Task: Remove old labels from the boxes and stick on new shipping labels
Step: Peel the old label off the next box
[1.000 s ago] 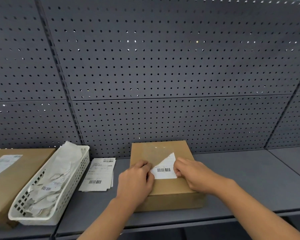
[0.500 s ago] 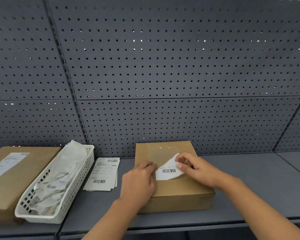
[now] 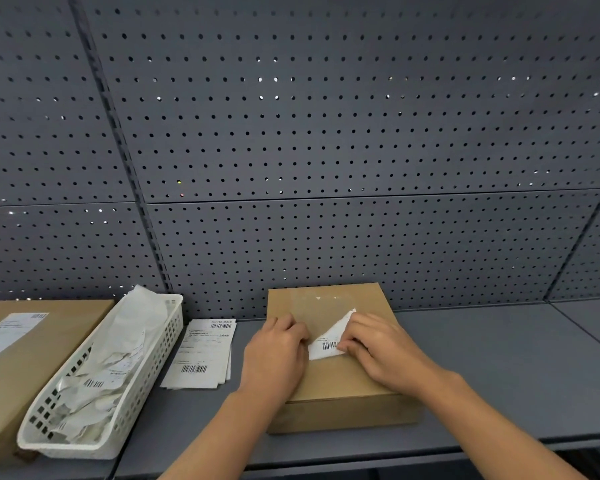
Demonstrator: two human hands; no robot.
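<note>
- In front of you, the grey pegboard wall (image 3: 326, 133) fills the upper view, with the grey shelf (image 3: 499, 375) running along its foot.
- The cardboard box (image 3: 343, 389) you are working on lies flat at the middle of the shelf, its far edge near the wall.
- A second cardboard box (image 3: 66, 327) lies at the far left with a white label on its top.
- Between the two boxes, just beside the left one, a white slotted basket (image 3: 146, 386) holds crumpled peeled labels (image 3: 118, 348).
- A small stack of fresh shipping labels (image 3: 201, 355) lies flat on the shelf between the basket and the middle box.
- Your left hand (image 3: 278, 355) rests on the box top, fingers curled down at the label's left edge; you cannot tell whether they grip it or only press there.
- Your right hand (image 3: 385, 351) pinches the label's right side, fingers curled over it.
- The old label (image 3: 326, 344) sits on the box top between your hands, mostly peeled, its upper corner lifted off the cardboard.
</note>
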